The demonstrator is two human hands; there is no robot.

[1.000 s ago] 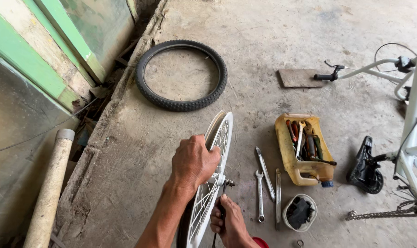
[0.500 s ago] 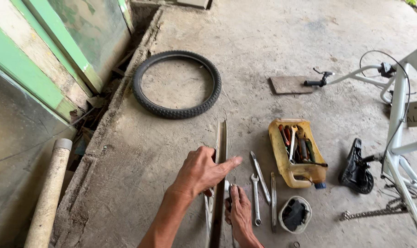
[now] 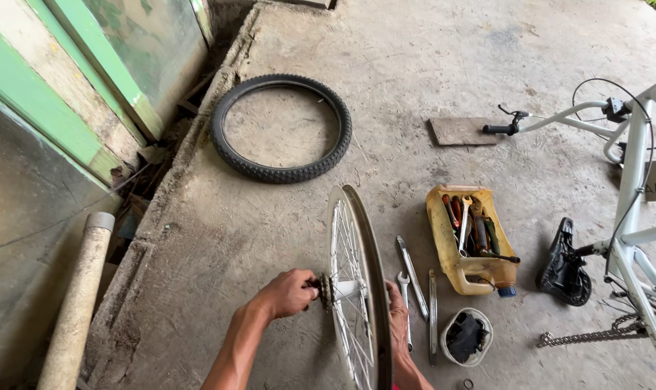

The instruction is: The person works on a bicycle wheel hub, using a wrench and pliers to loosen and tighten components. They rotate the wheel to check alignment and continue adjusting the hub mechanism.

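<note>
Two hands on a bare bicycle wheel [image 3: 357, 289], stood upright on the concrete floor [image 3: 429, 65] near its bottom edge, rim edge-on to the camera. Tyre [image 3: 281, 128] already off, lying flat well apart toward the upper left, close to the raised kerb along the left edge. Wheel out of the white bike frame [image 3: 635, 180], which sits upside down at the right edge with saddle [image 3: 563, 263] on the floor and chain [image 3: 595, 336] hanging loose. So judged: wheel removal and tyre strip done; hub work in hand, refit of tyre and wheel not yet done.

Left hand [image 3: 288, 292] curled closed around the sprocket [image 3: 325, 291] at the hub, fingers wrapped on the axle end, thumb side up. Looks like a firm pinch, not a loose rest. Right hand [image 3: 399, 318] on the far side of the wheel, mostly hidden behind spokes and rim; only the back of the hand visible, pressed near the hub. Cannot tell if closed on the axle or merely bracing.

Spanners [image 3: 413, 278] laid on the floor just beside the wheel to the right, untouched. Cut-open yellow jug [image 3: 472, 242] used as tool tray further right, full of screwdrivers and wrenches. Small cut white container [image 3: 465, 336] below it, dark parts inside. Flat board [image 3: 464, 131] near the handlebar [image 3: 552, 119].
</note>
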